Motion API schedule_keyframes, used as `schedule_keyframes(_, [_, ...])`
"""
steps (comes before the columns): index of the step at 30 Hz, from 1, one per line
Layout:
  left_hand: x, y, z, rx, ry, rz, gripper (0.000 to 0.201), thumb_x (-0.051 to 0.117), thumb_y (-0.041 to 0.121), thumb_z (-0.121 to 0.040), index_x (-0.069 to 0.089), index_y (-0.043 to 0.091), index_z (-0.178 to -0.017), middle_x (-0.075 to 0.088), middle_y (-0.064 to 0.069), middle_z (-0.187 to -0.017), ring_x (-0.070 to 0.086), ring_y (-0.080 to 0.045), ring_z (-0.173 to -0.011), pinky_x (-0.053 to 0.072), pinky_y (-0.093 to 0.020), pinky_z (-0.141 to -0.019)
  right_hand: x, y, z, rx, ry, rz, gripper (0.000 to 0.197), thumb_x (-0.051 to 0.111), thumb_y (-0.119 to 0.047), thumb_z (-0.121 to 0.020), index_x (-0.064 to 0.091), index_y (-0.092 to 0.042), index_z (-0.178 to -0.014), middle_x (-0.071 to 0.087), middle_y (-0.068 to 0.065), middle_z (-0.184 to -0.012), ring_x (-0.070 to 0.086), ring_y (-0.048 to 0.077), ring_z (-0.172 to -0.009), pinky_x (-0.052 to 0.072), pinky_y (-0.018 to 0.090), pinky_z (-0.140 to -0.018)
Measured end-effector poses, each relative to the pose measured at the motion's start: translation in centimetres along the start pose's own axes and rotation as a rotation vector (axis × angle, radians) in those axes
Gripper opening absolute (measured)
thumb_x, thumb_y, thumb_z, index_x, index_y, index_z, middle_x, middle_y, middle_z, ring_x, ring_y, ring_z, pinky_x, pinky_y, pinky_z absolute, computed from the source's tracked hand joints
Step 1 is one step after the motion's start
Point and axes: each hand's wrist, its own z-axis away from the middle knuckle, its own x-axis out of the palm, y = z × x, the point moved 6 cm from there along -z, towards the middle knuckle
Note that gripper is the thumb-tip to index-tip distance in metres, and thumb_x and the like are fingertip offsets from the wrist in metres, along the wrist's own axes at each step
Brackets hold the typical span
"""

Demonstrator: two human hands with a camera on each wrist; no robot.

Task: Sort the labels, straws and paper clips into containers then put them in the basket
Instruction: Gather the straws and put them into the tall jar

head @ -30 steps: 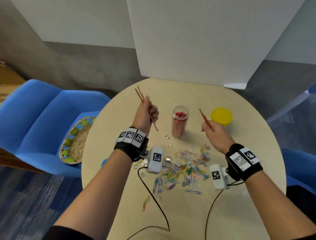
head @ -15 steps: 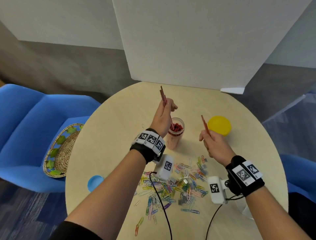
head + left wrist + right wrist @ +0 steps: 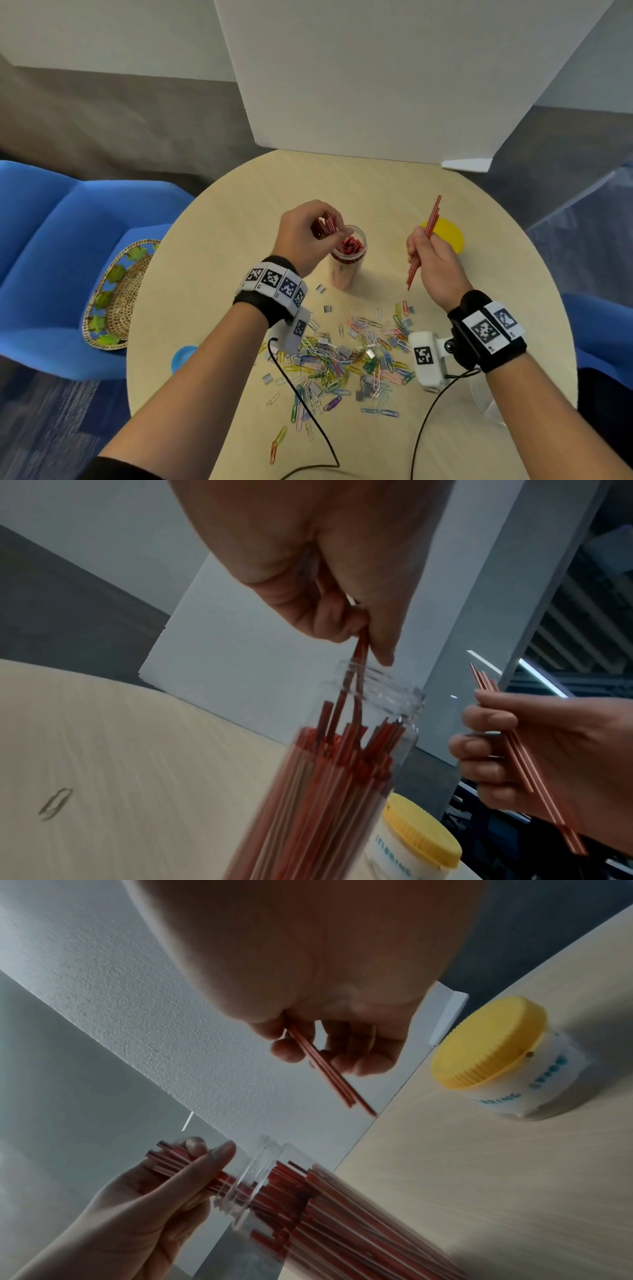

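Head view, left grip (image 3: 306,236) pinching straws (image 3: 327,224) over jar (image 3: 347,260), right grip (image 3: 432,262) clutching straws, paper clips (image 3: 346,363) nearby

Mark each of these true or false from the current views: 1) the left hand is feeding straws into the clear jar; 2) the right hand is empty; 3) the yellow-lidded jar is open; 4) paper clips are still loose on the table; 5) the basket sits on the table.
1) True. The left hand pinches red straws whose lower ends are inside the mouth of the clear jar.
2) False. The right hand grips a few straws, held away from the jar.
3) False. The yellow-lidded jar has its lid on.
4) True. A pile of coloured paper clips lies on the table.
5) False. The woven basket rests on the blue chair beside the table.
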Motion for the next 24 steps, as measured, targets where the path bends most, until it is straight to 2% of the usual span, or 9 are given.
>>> schedule_keyframes(3, [-0.6, 0.8, -0.3, 0.029, -0.002, 0.0, 0.02, 0.083, 0.029, -0.077, 0.069, 0.014, -0.078, 0.065, 0.008, -0.076, 0.059, -0.006, -0.066, 0.047, -0.016, -0.062, -0.4, -0.5, -0.1, -0.014, 0.004, 0.06, 0.038, 0.031, -0.039, -0.106, 0.045, -0.024, -0.074, 0.039, -0.011, -0.067, 0.038, 0.011, -0.065, 0.032, 0.03, -0.07])
schedule_keyframes(5, [-1.0, 1.2, -0.5, 0.056, -0.014, -0.021, 0.019, 0.081, 0.033, -0.078, 0.073, 0.015, -0.08, 0.068, 0.008, -0.077, 0.063, -0.006, -0.07, 0.05, -0.016, -0.065, -0.5, -1.0, 0.0, -0.027, -0.006, 0.076, 0.037, 0.032, -0.038, -0.106, 0.045, -0.026, -0.074, 0.039, -0.01, -0.069, 0.038, 0.013, -0.065, 0.033, 0.031, -0.069])
schedule_keyframes(8, [-1.0, 1.3, -0.5, 0.096, -0.047, -0.122, 0.015, 0.079, 0.029, -0.08, 0.078, 0.016, -0.086, 0.073, 0.007, -0.08, 0.062, 0.001, -0.069, 0.048, -0.01, -0.069, -0.5, -1.6, 0.2, -0.028, -0.011, 0.083, 0.037, 0.033, -0.038, -0.106, 0.045, -0.026, -0.073, 0.04, -0.008, -0.069, 0.038, 0.013, -0.063, 0.034, 0.03, -0.066])
schedule_keyframes(12, [-0.5, 1.2, -0.4, 0.098, -0.079, -0.217, 0.023, 0.08, 0.027, -0.079, 0.071, 0.019, -0.098, 0.07, 0.007, -0.08, 0.058, 0.001, -0.067, 0.049, -0.01, -0.071, -0.8, -2.8, 0.7, -0.06, 0.038, 0.112, 0.037, 0.031, -0.038, -0.107, 0.044, -0.027, -0.073, 0.042, -0.009, -0.069, 0.04, 0.011, -0.064, 0.035, 0.029, -0.067])
schedule_keyframes(16, [0.1, 1.0, 0.0, 0.104, -0.113, -0.279, 0.017, 0.083, 0.029, -0.075, 0.071, 0.017, -0.079, 0.065, 0.011, -0.07, 0.053, 0.001, -0.061, 0.049, -0.014, -0.066, -1.8, -4.8, 0.6, -0.082, 0.145, 0.089, 0.04, 0.029, -0.044, -0.105, 0.046, -0.027, -0.074, 0.042, -0.008, -0.065, 0.041, 0.013, -0.061, 0.041, 0.035, -0.067])
schedule_keyframes(19, [-0.2, 1.0, 0.2, 0.086, -0.027, -0.208, 0.022, 0.081, 0.037, -0.076, 0.074, 0.016, -0.073, 0.068, 0.009, -0.072, 0.058, -0.001, -0.061, 0.047, -0.011, -0.063, -2.5, -6.5, 0.2, -0.13, 0.171, 0.02, 0.038, 0.03, -0.043, -0.105, 0.049, -0.03, -0.074, 0.041, -0.008, -0.065, 0.04, 0.011, -0.059, 0.038, 0.032, -0.061])
schedule_keyframes(22, [-0.1, 0.7, 0.4, 0.05, 0.025, -0.097, 0.029, 0.073, 0.039, -0.084, 0.077, 0.011, -0.076, 0.067, 0.002, -0.079, 0.062, -0.007, -0.059, 0.053, -0.019, -0.056, -2.8, -8.0, -0.1, -0.169, 0.153, -0.004, 0.036, 0.031, -0.038, -0.106, 0.051, -0.028, -0.077, 0.042, -0.008, -0.066, 0.041, 0.006, -0.056, 0.037, 0.025, -0.056])
schedule_keyframes(24, [0.4, 0.4, 0.7, 0.045, -0.02, -0.084, 0.028, 0.068, 0.038, -0.089, 0.078, 0.012, -0.083, 0.063, -0.001, -0.084, 0.062, -0.011, -0.063, 0.055, -0.028, -0.057, -2.6, -9.0, -0.3, -0.217, 0.143, 0.031, 0.034, 0.033, -0.038, -0.105, 0.051, -0.028, -0.078, 0.043, -0.01, -0.065, 0.042, 0.007, -0.058, 0.038, 0.027, -0.058])
